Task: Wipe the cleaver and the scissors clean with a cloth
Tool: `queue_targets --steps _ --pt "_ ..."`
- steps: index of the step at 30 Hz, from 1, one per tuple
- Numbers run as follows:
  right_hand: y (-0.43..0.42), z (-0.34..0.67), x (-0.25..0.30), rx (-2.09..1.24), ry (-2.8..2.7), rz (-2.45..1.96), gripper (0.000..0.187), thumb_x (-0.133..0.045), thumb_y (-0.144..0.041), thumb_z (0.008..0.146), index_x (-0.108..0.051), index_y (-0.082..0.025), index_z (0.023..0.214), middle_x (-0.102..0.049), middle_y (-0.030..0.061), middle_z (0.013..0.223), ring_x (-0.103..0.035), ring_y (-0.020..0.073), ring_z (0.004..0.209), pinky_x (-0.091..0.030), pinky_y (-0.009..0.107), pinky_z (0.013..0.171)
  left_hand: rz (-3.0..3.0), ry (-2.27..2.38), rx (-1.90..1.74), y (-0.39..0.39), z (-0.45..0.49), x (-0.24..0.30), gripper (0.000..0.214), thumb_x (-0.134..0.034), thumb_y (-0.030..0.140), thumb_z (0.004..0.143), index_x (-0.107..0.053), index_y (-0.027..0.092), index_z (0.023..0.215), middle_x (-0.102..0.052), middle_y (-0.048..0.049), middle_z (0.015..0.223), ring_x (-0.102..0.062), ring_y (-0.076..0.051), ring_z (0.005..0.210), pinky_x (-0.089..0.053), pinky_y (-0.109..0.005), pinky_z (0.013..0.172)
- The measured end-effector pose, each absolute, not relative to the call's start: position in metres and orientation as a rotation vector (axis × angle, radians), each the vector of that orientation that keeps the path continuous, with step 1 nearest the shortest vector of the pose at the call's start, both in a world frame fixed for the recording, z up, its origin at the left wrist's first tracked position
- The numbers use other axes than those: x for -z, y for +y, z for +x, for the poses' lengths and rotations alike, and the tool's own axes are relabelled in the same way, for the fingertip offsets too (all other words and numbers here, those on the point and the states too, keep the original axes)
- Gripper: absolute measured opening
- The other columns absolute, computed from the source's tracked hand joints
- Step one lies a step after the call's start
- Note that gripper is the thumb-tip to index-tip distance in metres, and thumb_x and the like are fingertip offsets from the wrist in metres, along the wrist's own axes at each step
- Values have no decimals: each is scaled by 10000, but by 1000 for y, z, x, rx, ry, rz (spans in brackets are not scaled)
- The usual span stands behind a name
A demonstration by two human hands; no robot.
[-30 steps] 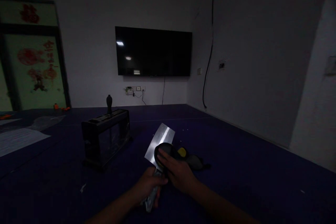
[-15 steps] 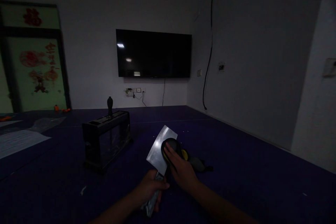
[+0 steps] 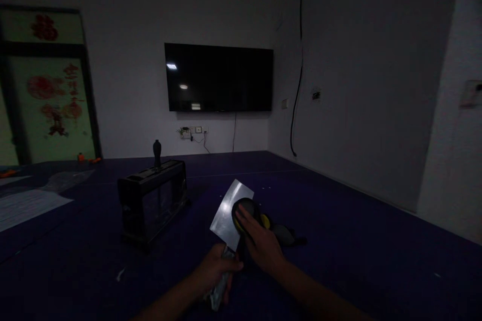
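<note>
My left hand (image 3: pixel 218 273) is wrapped round the handle of a cleaver (image 3: pixel 228 210), low in the middle of the view. The handle (image 3: pixel 219 292) looks covered in crinkled, pale wrapping. Its broad, shiny blade points up and away from me. Closed over a rounded black-and-yellow tool (image 3: pixel 246 205), my right hand (image 3: pixel 261 246) has its fingers lying along the top. The tool overlaps the blade's right side; I cannot tell whether they touch. A grey-and-black part with a yellow ring (image 3: pixel 284 234) shows just behind that hand. The tool's underside is hidden.
On the dark blue surface (image 3: pixel 357 261), a black open-sided stand (image 3: pixel 152 205) is at left, with a dark handle (image 3: pixel 157 153) sticking up from it. Papers (image 3: pixel 30 205) and clear plastic (image 3: pixel 70 179) lie farther left. White scraps (image 3: pixel 120 275) are scattered about. A television (image 3: pixel 220 77) hangs behind.
Both hands, the cleaver and the rounded tool keep nearly the same positions. The whole view has shifted very slightly.
</note>
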State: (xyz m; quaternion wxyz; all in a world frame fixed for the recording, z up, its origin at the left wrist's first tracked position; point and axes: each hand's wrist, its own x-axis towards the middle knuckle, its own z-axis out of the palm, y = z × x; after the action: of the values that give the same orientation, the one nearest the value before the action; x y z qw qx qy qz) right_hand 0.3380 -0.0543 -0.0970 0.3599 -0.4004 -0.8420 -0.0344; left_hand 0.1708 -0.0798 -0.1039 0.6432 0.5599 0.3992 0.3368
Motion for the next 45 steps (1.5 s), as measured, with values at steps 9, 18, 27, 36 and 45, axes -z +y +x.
queue_targets --steps 9,18,27,36,45 --pt "-46 340 103 100 -2066 -1066 701 -378 -51 758 -184 -288 1389 -214 27 1455 -351 207 1256 -424 394 929 1312 915 -704 -80 169 105 289 -625 364 573 -463 168 711 -464 65 347 -383 -98 243 -296 -185 287" --pt "-52 339 99 60 -2118 -966 715 -382 -26 729 -223 -273 1381 -242 37 1444 -358 199 1252 -406 396 947 1288 956 -721 -85 171 96 247 -610 320 555 -462 172 686 -468 60 344 -377 -93 240 -306 -184 281" --pt "-53 339 97 71 -2157 -943 731 -381 -22 715 -217 -272 1382 -254 40 1440 -421 188 1209 -439 359 911 1271 924 -739 -80 170 100 262 -615 323 553 -474 166 707 -480 52 347 -389 -104 237 -308 -188 267" --pt "-55 336 98 118 -2127 -1052 734 -402 -26 729 -206 -295 1383 -243 21 1445 -406 194 1220 -444 346 910 1306 925 -726 -81 169 100 256 -599 324 552 -466 170 706 -474 57 337 -385 -102 235 -311 -187 269" --pt "-50 335 99 139 -2032 -1150 699 -394 -53 762 -190 -290 1387 -214 18 1455 -357 215 1252 -438 379 918 1306 918 -717 -82 168 103 282 -625 335 552 -459 171 709 -461 71 338 -369 -88 233 -296 -174 270"
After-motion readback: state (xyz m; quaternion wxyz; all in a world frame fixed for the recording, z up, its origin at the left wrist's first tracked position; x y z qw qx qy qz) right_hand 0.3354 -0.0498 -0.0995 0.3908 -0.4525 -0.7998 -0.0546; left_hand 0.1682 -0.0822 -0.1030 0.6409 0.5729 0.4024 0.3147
